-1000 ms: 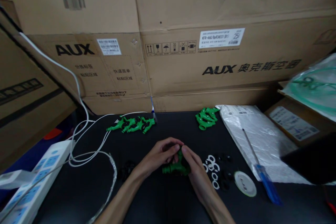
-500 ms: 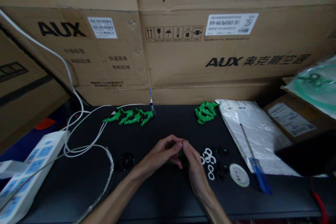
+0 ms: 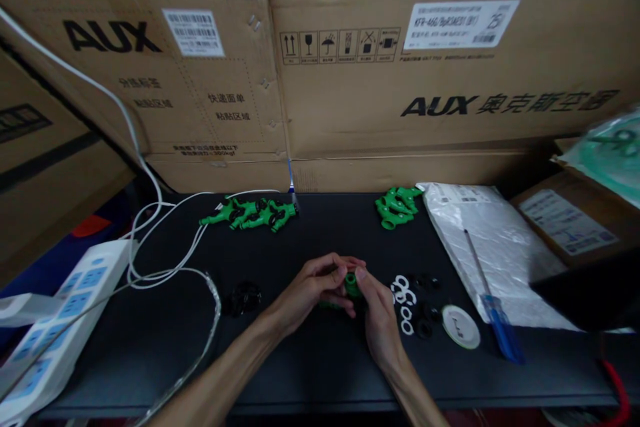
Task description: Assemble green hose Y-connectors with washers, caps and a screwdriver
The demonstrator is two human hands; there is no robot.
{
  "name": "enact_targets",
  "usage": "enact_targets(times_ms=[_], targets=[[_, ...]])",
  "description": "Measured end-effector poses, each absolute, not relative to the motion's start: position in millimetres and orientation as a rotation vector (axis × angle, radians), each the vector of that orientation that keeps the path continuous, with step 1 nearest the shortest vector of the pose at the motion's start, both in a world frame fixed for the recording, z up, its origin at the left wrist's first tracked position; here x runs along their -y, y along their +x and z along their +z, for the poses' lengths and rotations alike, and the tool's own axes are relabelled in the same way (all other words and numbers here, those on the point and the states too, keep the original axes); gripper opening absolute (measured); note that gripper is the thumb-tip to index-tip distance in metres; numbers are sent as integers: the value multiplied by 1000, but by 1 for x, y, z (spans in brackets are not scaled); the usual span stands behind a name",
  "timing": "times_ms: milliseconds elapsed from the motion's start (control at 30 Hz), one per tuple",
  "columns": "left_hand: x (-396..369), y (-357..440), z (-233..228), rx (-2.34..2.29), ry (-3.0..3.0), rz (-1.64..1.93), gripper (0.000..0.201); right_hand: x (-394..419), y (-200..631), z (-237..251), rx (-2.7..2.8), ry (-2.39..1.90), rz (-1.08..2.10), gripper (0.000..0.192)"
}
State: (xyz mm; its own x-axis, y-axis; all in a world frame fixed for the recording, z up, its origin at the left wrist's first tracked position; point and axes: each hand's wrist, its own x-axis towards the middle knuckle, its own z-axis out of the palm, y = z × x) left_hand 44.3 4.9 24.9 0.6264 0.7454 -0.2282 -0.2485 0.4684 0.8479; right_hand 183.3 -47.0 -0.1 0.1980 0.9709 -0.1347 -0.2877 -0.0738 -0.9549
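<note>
Both my hands meet over the middle of the black table [image 3: 310, 360] around one green plastic fitting [image 3: 351, 282]. My left hand [image 3: 313, 287] wraps its body from the left. From the right, my right hand [image 3: 377, 313] pinches its round open end with thumb and fingertips. Most of the fitting is hidden by my fingers. Just right of my right hand lie several white rings [image 3: 404, 297] and small black rings [image 3: 427, 310].
A row of green fittings [image 3: 250, 214] lies at the back left, a pile of green fittings [image 3: 397, 206] at the back middle. A blue-handled screwdriver [image 3: 493, 300] rests on a white bag [image 3: 490, 247]. White tape roll [image 3: 461, 327], black parts [image 3: 245, 297], white cables [image 3: 165, 260] and power strip [image 3: 55, 327] lie around. Cardboard boxes [image 3: 350, 80] wall the back.
My hands have turned the green fitting, so its round open end now shows between my fingertips. The view has tilted down and moved slightly closer to the table.
</note>
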Motion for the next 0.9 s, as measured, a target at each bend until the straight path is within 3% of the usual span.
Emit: enact_targets(times_ms=[333, 467, 700, 900], targets=[[-4, 50, 29, -855, 1050, 630, 42, 44, 181, 7, 802, -1171, 1307, 45], [-14, 45, 29, -974, 1321, 662, 49, 47, 179, 9, 787, -1102, 1412, 37], [11, 23, 41, -986, 1754, 685, 30, 58, 175, -4, 482, -1048, 1379, 47], [46, 11, 41, -1160, 1600, 814, 28, 77, 174, 3, 479, -1145, 1260, 46]])
